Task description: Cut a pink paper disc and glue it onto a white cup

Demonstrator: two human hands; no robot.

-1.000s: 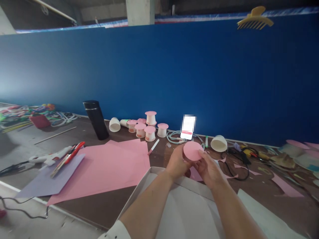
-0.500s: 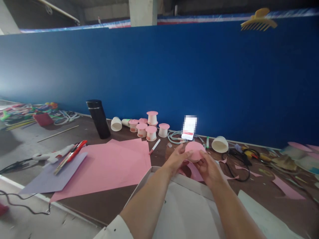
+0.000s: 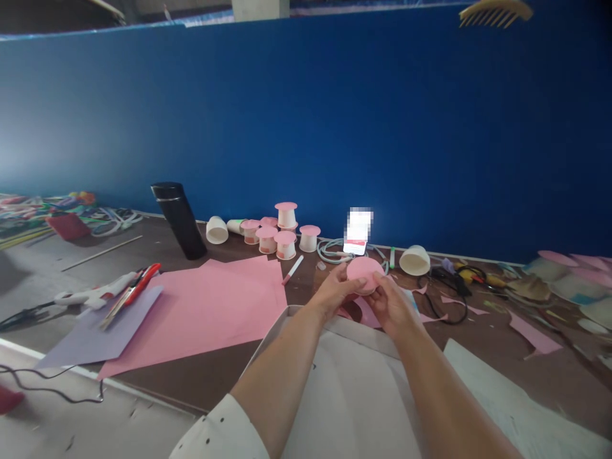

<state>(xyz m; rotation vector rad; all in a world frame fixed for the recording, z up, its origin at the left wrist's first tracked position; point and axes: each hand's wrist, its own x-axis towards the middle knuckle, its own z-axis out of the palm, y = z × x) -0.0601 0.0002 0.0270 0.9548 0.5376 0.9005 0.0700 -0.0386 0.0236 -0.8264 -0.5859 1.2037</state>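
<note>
Both hands hold a paper cup topped with a round pink paper disc [image 3: 366, 270] in front of me. A pale edge shows under the disc; my fingers hide most of the cup. My left hand [image 3: 336, 291] grips it from the left, thumb on the disc's near edge. From the right, my right hand [image 3: 393, 305] closes on the other side, its thumb also at the edge. Beyond my hands, several paper cups with pink discs [image 3: 285, 244] stand grouped, one stacked on top. Pink paper scraps [image 3: 370, 312] lie just beneath the hands.
Pink sheets [image 3: 215, 312] cover the left table, with a lilac sheet [image 3: 95, 338], red cutter [image 3: 138, 290] and glue gun [image 3: 98, 294] beside them. A black flask [image 3: 179, 220], a marker [image 3: 292, 270], a lit phone [image 3: 357, 233] and a tipped cup [image 3: 414, 260] stand or lie farther back.
The view has tilted down a little, so things sit higher in it. Both hands keep hold of the pink-topped cup, with little change in grip.
</note>
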